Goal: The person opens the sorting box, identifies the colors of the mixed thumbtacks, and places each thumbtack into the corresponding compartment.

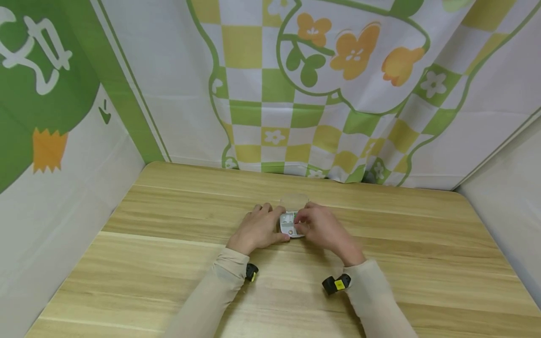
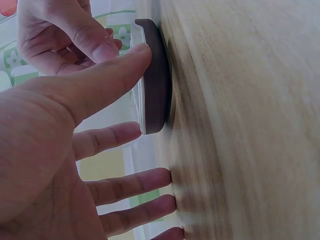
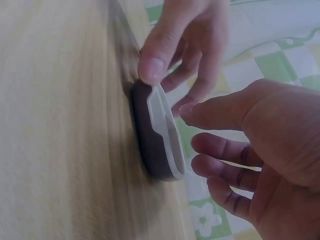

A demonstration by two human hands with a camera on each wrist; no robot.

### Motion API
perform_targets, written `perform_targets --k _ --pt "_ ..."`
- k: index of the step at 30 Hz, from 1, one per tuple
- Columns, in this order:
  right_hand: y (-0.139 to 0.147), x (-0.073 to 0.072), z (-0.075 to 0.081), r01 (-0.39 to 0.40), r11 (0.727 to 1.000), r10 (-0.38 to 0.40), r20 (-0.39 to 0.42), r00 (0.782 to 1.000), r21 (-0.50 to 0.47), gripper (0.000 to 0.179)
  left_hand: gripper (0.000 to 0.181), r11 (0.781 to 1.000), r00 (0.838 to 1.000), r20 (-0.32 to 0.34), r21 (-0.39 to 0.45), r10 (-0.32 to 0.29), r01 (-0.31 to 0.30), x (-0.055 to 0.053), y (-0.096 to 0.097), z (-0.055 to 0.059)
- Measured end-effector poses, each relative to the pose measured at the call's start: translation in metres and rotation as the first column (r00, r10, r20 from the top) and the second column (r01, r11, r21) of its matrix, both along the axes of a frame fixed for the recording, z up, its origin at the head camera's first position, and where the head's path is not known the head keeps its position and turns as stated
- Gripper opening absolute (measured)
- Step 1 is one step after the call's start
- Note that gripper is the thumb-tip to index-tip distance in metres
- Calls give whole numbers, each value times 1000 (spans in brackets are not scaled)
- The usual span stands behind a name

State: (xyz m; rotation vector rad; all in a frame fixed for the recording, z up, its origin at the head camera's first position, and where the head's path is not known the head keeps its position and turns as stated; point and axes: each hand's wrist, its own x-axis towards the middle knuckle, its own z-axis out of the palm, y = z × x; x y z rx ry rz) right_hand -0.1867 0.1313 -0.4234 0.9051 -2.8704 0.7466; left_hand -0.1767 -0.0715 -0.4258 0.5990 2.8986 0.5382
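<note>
A small pill box [image 1: 287, 226] with a white divided inside lies on the table, its clear lid [image 1: 294, 202] raised at the far side. Its outer wall [image 2: 156, 80] is dark. My left hand [image 1: 260, 227] holds the box at its left, thumb on the near edge and index finger on the rim farther back. A small brownish round piece [image 1: 290, 232] sits in the near left compartment. Over the right compartments is my right hand [image 1: 323, 228], fingers bent. Its thumb [image 3: 215, 112] hides the index fingertip in the right wrist view, so a small piece between them cannot be made out.
The wooden table [image 1: 169, 211] reaches back to a checked, flowered curtain [image 1: 296, 141]. A white and green cloth wall [image 1: 63, 211] stands at the left, a pale one [image 1: 507, 188] at the right. A black wrist camera [image 1: 336, 284] is strapped by the right sleeve.
</note>
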Motion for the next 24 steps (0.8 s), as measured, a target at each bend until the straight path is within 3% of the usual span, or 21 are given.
perform_targets --k 6,24 --pt "-5 1 -2 -39 999 39 -9 999 11 6 70 1000 1000 12 -2 4 -4 0 1 1" --pt "-6 2 -4 -29 1000 29 25 999 7 4 70 1000 1000 1 2 -5 5 1 0 2"
